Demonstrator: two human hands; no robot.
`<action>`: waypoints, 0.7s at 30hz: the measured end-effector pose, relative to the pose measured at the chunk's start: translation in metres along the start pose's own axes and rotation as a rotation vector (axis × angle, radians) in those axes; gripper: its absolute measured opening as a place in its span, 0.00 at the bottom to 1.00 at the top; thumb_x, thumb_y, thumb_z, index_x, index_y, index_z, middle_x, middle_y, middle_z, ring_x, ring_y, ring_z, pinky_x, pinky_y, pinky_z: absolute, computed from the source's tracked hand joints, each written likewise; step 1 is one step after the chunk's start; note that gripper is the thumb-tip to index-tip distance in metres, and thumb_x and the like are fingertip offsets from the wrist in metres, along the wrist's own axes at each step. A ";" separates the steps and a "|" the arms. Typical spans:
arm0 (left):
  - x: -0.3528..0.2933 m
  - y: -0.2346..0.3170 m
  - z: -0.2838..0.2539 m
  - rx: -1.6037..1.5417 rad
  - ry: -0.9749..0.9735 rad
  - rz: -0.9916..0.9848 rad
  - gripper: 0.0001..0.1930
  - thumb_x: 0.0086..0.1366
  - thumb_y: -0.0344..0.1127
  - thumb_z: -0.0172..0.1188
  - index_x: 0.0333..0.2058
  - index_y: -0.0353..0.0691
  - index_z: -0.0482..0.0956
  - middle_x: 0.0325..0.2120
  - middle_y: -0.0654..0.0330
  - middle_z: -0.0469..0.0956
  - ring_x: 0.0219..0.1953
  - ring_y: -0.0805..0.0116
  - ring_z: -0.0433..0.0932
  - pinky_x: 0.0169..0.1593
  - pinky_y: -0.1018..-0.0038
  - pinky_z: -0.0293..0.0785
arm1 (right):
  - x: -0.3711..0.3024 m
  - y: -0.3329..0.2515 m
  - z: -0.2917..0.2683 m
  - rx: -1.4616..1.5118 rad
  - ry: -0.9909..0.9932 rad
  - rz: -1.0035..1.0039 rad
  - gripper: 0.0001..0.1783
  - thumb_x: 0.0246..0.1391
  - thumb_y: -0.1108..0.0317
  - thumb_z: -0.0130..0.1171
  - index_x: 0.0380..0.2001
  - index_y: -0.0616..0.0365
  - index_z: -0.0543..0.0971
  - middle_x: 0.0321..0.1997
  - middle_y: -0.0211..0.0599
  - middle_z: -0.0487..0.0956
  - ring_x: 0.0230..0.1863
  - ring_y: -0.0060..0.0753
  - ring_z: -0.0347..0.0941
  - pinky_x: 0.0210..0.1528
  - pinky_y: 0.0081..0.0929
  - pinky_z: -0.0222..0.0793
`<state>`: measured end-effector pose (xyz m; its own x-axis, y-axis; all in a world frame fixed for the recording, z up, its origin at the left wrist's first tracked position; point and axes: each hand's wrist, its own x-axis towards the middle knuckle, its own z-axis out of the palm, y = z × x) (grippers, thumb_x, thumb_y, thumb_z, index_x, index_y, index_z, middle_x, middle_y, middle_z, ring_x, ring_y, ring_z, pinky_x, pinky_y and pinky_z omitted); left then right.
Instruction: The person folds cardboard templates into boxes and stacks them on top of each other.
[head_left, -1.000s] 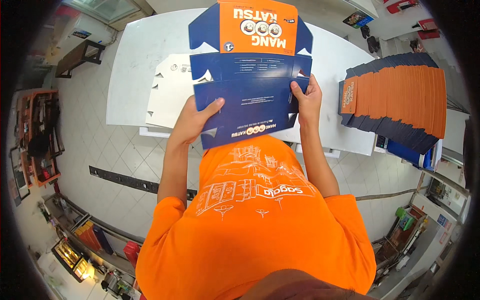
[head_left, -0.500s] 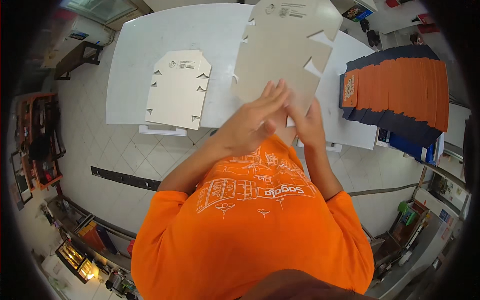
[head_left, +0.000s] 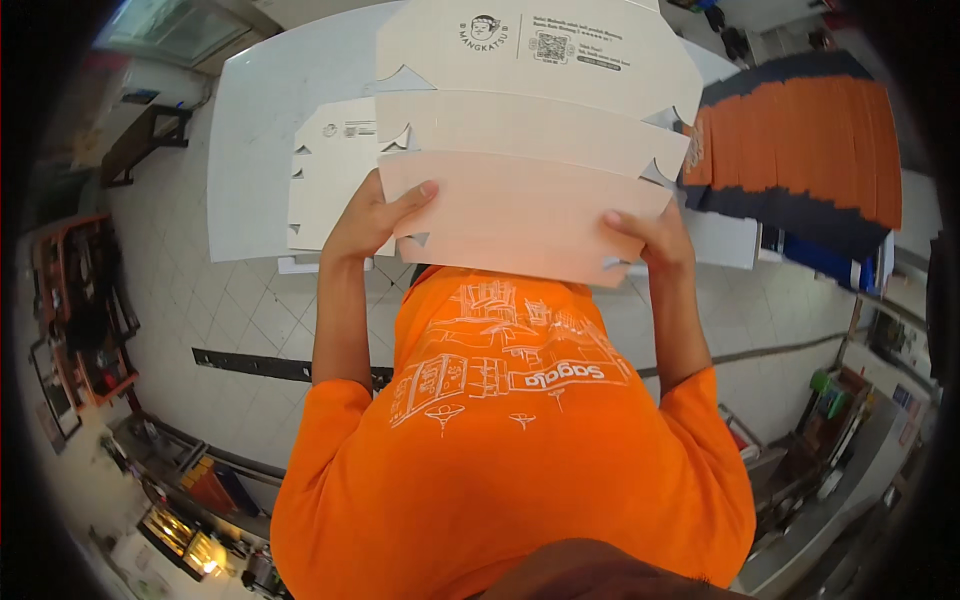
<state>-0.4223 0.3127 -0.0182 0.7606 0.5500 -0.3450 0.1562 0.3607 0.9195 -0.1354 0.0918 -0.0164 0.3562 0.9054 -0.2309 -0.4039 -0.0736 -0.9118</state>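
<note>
Fingers (head_left: pixel 415 192) of our left hand (head_left: pixel 372 222) close over the left edge of a flat die-cut carton blank (head_left: pixel 530 160), thumb lying on its pale face, the other fingers hidden behind it. Our right hand (head_left: pixel 652 240) grips the blank's lower right corner the same way, thumb on top and the rest curled underneath; both hands are clamped on the card.

We hold the blank raised in front of our chest, plain unprinted side toward us, with two crosswise fold lines, notched side tabs and a small block of print near its far edge. It hangs above the near edge of the white surface (head_left: pixel 260 120).

On the surface to our left, just beyond the left hand, we note a second pale blank (head_left: pixel 330 170) lying flat, partly covered by the one we hold. To our right sits a fanned stack of printed blanks (head_left: pixel 800 140), orange and dark blue, overlapping like shingles and reaching to the surface's right end.

Below the blank we see our orange shirt (head_left: pixel 510 430) with a white line drawing. Pale floor tiles (head_left: pixel 200 300) lie around the surface, with shelving (head_left: pixel 80 310) at the far left.
</note>
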 end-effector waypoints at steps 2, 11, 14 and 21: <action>-0.009 0.012 0.007 0.131 -0.053 0.031 0.25 0.67 0.39 0.65 0.57 0.28 0.74 0.47 0.53 0.81 0.49 0.68 0.79 0.54 0.69 0.76 | 0.009 0.001 -0.004 -0.187 0.079 0.114 0.23 0.54 0.71 0.67 0.53 0.68 0.77 0.49 0.40 0.82 0.49 0.29 0.78 0.51 0.32 0.75; -0.036 0.012 0.059 0.637 -0.123 0.316 0.16 0.71 0.40 0.59 0.48 0.31 0.79 0.34 0.60 0.83 0.33 0.72 0.80 0.37 0.72 0.77 | 0.045 0.029 0.088 -0.028 0.387 -0.313 0.29 0.72 0.49 0.47 0.58 0.66 0.73 0.53 0.40 0.80 0.52 0.27 0.76 0.56 0.25 0.70; -0.007 0.019 0.031 0.351 0.315 0.113 0.18 0.74 0.41 0.53 0.50 0.30 0.78 0.38 0.53 0.82 0.39 0.66 0.80 0.46 0.69 0.77 | 0.031 0.017 0.084 -0.120 0.332 -0.263 0.29 0.71 0.52 0.51 0.59 0.69 0.72 0.56 0.41 0.79 0.57 0.28 0.73 0.61 0.28 0.66; 0.060 -0.052 0.042 0.124 0.524 0.488 0.37 0.79 0.59 0.32 0.71 0.30 0.46 0.66 0.45 0.60 0.69 0.53 0.59 0.71 0.63 0.53 | -0.013 -0.004 0.143 -0.301 -0.142 -0.063 0.23 0.68 0.60 0.58 0.58 0.64 0.75 0.51 0.35 0.81 0.51 0.21 0.74 0.55 0.24 0.70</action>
<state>-0.3584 0.2952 -0.0783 0.3647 0.9264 0.0937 -0.0297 -0.0890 0.9956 -0.2586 0.1402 0.0388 0.2429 0.9598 -0.1404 -0.1105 -0.1165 -0.9870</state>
